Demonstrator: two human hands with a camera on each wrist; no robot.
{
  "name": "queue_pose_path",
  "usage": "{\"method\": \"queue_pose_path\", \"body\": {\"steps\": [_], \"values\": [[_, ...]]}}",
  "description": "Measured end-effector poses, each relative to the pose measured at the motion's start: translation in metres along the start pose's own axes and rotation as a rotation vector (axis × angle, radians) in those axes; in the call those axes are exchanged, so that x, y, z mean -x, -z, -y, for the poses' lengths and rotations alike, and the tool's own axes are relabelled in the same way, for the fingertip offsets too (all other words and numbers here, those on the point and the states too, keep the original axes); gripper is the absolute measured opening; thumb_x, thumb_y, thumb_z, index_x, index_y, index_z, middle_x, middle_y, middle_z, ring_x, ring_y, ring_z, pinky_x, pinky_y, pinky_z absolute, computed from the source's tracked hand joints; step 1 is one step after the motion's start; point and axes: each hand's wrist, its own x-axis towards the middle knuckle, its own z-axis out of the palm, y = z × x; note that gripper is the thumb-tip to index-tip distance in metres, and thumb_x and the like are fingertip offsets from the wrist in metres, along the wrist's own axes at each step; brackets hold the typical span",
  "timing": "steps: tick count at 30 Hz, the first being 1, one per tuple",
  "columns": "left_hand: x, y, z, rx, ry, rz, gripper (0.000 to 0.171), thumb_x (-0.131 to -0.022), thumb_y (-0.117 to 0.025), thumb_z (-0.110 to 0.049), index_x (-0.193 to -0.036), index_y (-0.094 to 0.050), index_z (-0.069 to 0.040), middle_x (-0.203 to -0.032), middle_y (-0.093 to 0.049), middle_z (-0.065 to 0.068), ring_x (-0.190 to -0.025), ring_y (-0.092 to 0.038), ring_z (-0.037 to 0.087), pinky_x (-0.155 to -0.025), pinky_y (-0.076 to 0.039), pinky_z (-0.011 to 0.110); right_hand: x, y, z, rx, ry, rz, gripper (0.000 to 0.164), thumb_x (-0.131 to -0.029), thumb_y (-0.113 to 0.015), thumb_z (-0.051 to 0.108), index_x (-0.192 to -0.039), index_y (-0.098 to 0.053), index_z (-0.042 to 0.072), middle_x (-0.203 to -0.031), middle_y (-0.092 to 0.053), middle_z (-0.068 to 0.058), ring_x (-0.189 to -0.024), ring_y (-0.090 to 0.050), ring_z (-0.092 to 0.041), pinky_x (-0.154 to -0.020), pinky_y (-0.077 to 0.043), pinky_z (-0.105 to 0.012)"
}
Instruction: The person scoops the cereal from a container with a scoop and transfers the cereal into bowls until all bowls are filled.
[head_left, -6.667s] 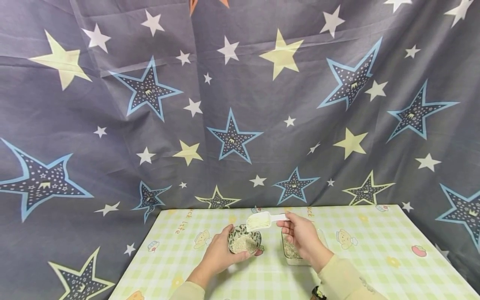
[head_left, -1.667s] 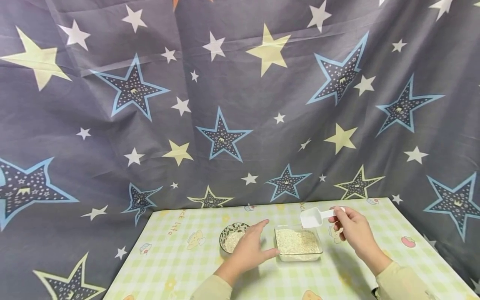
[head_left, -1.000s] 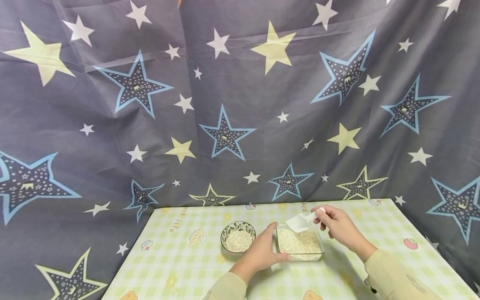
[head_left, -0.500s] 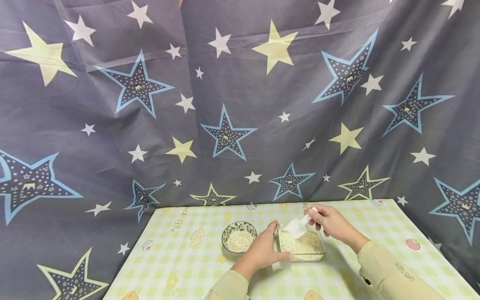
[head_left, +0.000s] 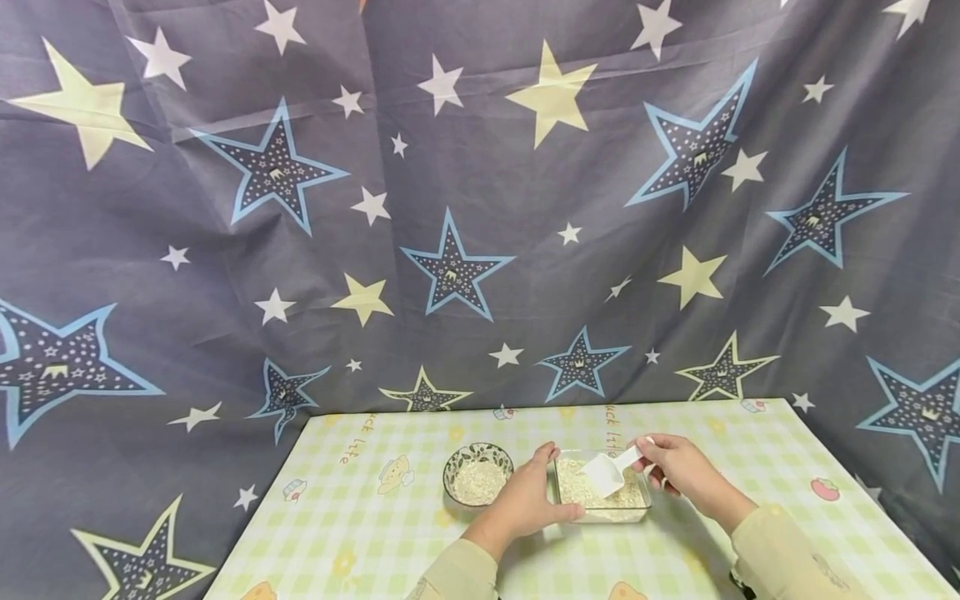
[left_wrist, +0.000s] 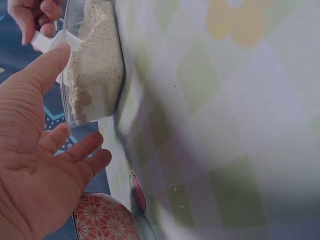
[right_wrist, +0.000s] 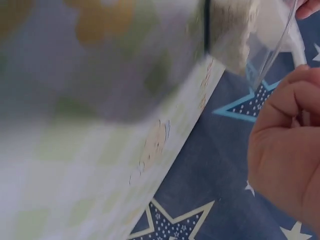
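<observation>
My right hand (head_left: 686, 475) pinches the handle of a white plastic scoop (head_left: 604, 475). The scoop's bowl is tilted down at the flakes in a rectangular glass container (head_left: 611, 516), which is filled with pale, oat-like flakes. My left hand (head_left: 525, 500) holds the container's left end, thumb at the near side and fingers toward the far corner. In the left wrist view the thumb overlaps the rim, while the other fingers spread loosely beside the end wall. Left of that hand stands a round patterned bowl (head_left: 480, 452) holding more flakes; its outside (left_wrist: 107, 220) is red with white flowers.
A green-and-white checked cloth (head_left: 390, 542) with printed bears and fruit covers the table. A few crumbs (left_wrist: 176, 189) lie on it near the bowl. Behind the table hangs a grey curtain (head_left: 480, 183) with stars.
Earlier my left hand held the bowl and the filled scoop was above it. Since then that hand has gone to the container, and the emptied scoop has come down to its flakes.
</observation>
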Motion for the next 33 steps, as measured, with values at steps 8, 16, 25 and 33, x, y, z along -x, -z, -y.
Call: {"method": "queue_pose_path", "body": {"steps": [8, 16, 25, 33], "values": [[0.0, 0.0, 0.0, -0.007, 0.01, 0.001, 0.114, -0.081, -0.092, -0.047, -0.166, -0.031, -0.004, -0.166, -0.05, 0.009, -0.146, -0.055, 0.039, -0.123, -0.046, 0.057, 0.022, -0.017, -0.002, -0.096, -0.091, -0.109, 0.038, -0.114, -0.047, 0.026, -0.122, -0.063, -0.008, -0.088, -0.077, 0.0, -0.057, -0.063, -0.009, -0.045, -0.037, -0.022], [0.0, 0.0, -0.002, -0.011, 0.006, 0.004, 0.111, -0.082, -0.092, -0.046, -0.165, -0.032, -0.004, -0.165, -0.051, 0.012, -0.145, -0.056, 0.04, -0.122, -0.047, 0.057, 0.032, -0.029, -0.007, -0.155, -0.11, -0.151, 0.042, -0.114, -0.045, 0.023, -0.129, -0.06, -0.013, -0.089, -0.078, 0.0, -0.059, -0.064, -0.007, -0.045, -0.037, -0.02], [-0.001, 0.0, -0.001, -0.011, -0.002, 0.004, 0.111, -0.082, -0.092, -0.046, -0.165, -0.032, -0.004, -0.165, -0.051, 0.013, -0.144, -0.057, 0.04, -0.121, -0.047, 0.057, 0.035, -0.038, -0.016, -0.315, -0.132, -0.187, 0.043, -0.116, -0.041, 0.024, -0.127, -0.06, -0.013, -0.081, -0.075, 0.001, -0.058, -0.058, -0.005, -0.046, -0.043, -0.017], [-0.001, 0.0, 0.001, -0.005, -0.002, 0.016, 0.11, -0.083, -0.091, -0.046, -0.166, -0.031, -0.005, -0.165, -0.051, 0.012, -0.143, -0.058, 0.04, -0.12, -0.048, 0.057, 0.033, -0.027, -0.026, -0.592, -0.178, -0.157, 0.044, -0.117, -0.035, 0.023, -0.15, -0.036, -0.004, -0.084, -0.073, 0.008, -0.058, -0.055, 0.005, -0.046, -0.043, -0.01]]}}
